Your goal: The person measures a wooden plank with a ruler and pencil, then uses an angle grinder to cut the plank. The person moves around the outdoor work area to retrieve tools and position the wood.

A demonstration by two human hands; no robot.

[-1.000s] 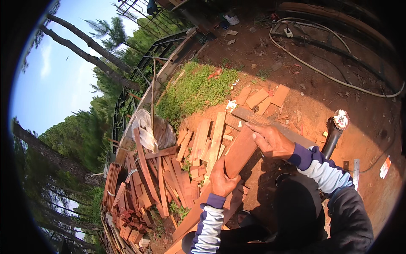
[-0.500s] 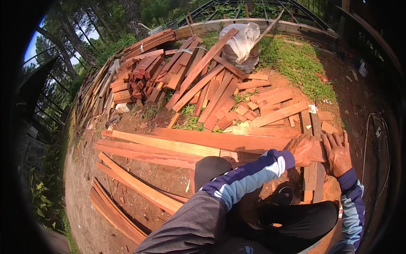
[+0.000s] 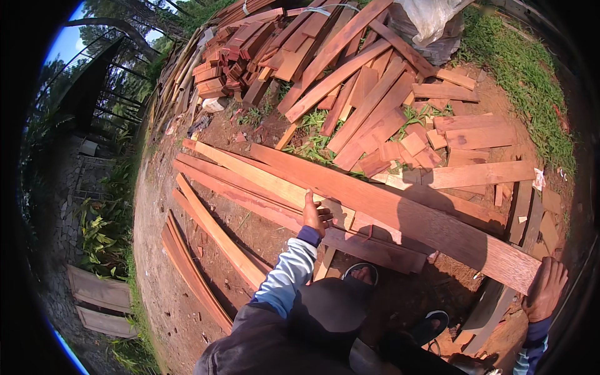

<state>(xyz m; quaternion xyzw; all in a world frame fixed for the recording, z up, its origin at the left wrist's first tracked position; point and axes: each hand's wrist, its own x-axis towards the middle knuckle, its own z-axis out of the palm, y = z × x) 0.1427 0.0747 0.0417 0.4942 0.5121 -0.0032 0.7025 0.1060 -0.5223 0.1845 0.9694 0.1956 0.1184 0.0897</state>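
A long reddish-brown plank [image 3: 400, 203] runs slantwise from the middle left down to the right. My right hand [image 3: 546, 289] is closed over its near right end, the fingers on the edge. My left hand [image 3: 317, 215], thumb raised and fingers apart, is over a paler plank [image 3: 275, 181] beside the long one. Whether its fingers touch that wood I cannot tell. Just below lies a darker plank [image 3: 375, 249], close to my bent knee [image 3: 328, 306] and sandalled foot [image 3: 361, 274].
A heap of mixed planks [image 3: 350, 75] and short offcuts [image 3: 412, 144] lies beyond. Stacked boards [image 3: 240, 47] and a plastic-covered bundle [image 3: 434, 28] stand at the back. Separate planks [image 3: 219, 231] lie on the soil to the left. Dark beams [image 3: 500, 303] lie under the right end.
My left hand has left the plank's right end and moved left to the paler plank. My right hand stays at the end. The view has shifted, and the plank now slants more.
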